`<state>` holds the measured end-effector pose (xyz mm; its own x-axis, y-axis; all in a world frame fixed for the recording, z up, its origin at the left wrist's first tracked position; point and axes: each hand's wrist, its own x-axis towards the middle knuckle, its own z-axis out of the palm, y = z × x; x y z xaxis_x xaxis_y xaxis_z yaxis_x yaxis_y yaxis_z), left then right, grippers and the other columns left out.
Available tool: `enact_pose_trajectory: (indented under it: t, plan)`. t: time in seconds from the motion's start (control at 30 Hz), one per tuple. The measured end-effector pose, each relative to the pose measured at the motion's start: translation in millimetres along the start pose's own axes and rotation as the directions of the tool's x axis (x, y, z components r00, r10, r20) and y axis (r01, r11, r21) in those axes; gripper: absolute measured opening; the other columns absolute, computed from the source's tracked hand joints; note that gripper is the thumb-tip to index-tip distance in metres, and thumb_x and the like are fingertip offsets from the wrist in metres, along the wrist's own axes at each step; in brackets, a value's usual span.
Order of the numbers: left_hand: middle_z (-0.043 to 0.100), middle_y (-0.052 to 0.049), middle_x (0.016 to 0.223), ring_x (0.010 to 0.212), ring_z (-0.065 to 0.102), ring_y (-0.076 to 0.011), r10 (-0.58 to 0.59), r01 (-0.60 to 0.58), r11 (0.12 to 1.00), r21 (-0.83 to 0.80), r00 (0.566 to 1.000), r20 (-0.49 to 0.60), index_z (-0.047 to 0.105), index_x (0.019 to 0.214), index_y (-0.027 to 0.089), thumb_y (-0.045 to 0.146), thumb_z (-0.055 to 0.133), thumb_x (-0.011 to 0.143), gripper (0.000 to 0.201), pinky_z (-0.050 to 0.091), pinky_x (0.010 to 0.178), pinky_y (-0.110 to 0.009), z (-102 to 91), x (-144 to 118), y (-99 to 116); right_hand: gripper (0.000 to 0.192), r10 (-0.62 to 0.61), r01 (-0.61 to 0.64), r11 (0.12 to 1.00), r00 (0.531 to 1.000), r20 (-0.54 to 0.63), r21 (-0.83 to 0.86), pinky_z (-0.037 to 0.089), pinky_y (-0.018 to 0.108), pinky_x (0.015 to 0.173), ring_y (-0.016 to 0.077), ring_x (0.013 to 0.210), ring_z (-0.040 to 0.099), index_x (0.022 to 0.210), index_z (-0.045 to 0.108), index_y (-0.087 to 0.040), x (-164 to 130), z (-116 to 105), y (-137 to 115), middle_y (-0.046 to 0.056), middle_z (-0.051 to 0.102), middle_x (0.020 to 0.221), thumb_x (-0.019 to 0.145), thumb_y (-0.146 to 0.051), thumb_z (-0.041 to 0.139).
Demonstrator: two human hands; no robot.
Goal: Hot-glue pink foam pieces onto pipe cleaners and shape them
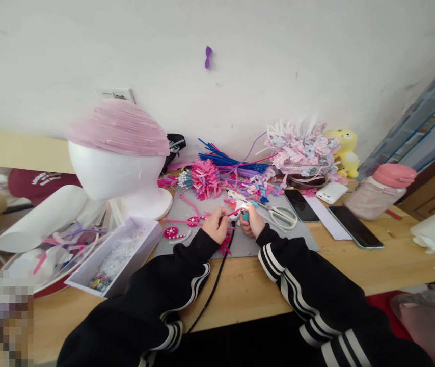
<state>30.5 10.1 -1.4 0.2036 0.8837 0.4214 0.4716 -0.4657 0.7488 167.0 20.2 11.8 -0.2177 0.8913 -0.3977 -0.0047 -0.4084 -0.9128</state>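
Observation:
My left hand [216, 226] pinches a bright pink pipe cleaner [234, 212] whose tip points right, toward a small flame. In my right hand [253, 222] is a teal lighter [245, 215], lit at its top, close to that tip. Just behind my hands lies a white glue gun [239, 203], partly hidden, with a black cord [217, 280] running toward the table's front edge. Scissors [283, 216] with pale handles rest right of my right hand. Left of my left hand, a round pink piece with white beads [170, 233] lies on the grey mat [297, 239].
A white mannequin head [114, 173] and a box of beads [126, 255] stand at left. Behind are pink pipe-cleaner bundles [206, 178], blue stems [233, 162] and a fuzzy pink-white piece [301, 148]. Phones [355, 227], a power bank [332, 193] and a bottle [378, 193] occupy the right.

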Motion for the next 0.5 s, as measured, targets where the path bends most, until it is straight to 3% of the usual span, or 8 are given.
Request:
enact_pose_trajectory:
  t: [0.1,0.27,0.37,0.43,0.5]
  plan:
    - [0.039,0.007,0.049,0.047,0.042,-0.0092,0.001,-0.001,1.0,0.002,1.0,0.004,0.043,0.073,0.019,0.017,0.035,0.074,0.008,0.034,0.052,-0.02,-0.2,0,1,0.045,0.078,-0.075,0.994,0.996,-0.039,0.076,0.005,0.016,0.024,0.0039,0.022,0.007,0.042,0.022,-0.021,0,0,0,-0.006,0.014,0.025,0.08,-0.043,0.012]
    - [0.04,0.006,0.05,0.047,0.042,-0.0088,0.002,-0.002,1.0,0.007,1.0,-0.014,0.042,0.072,0.019,0.017,0.035,0.073,0.008,0.034,0.052,-0.02,1.1,1,0,0.052,0.077,-0.073,0.973,0.997,-0.007,0.221,0.006,0.016,0.023,0.0047,0.022,0.01,0.044,0.025,-0.021,4,-7,3,-0.006,0.017,0.025,0.078,-0.054,0.005]
    - [0.042,0.006,0.052,0.047,0.043,-0.0086,0.006,-0.006,1.0,-0.005,0.999,-0.032,0.042,0.073,0.019,0.018,0.036,0.074,0.007,0.035,0.051,-0.02,3.2,1,-4,0.057,0.016,-0.014,0.952,1.0,-0.003,0.304,0.009,0.016,0.024,0.0049,0.022,0.014,0.045,0.03,-0.02,5,-10,5,-0.006,0.019,0.027,0.075,-0.062,0.006]
    - [0.044,0.006,0.052,0.047,0.044,-0.0084,-0.005,0.004,0.998,-0.056,1.0,-0.028,0.042,0.075,0.019,0.019,0.036,0.075,0.006,0.036,0.051,-0.02,5.1,1,-8,0.056,-0.049,0.048,0.947,0.999,-0.004,0.319,0.012,0.016,0.025,0.0048,0.024,0.018,0.049,0.038,-0.018,5,-8,7,-0.007,0.022,0.028,0.073,-0.064,0.016]
    - [0.048,0.006,0.053,0.047,0.046,-0.0082,-0.023,0.022,0.989,-0.149,1.0,-0.003,0.04,0.078,0.019,0.02,0.035,0.077,0.005,0.037,0.051,-0.02,7.1,2,-11,0.046,-0.132,0.128,0.949,0.991,-0.007,0.288,0.016,0.016,0.027,0.0042,0.026,0.023,0.056,0.045,-0.016,5,-5,10,-0.008,0.029,0.032,0.07,-0.059,0.038]
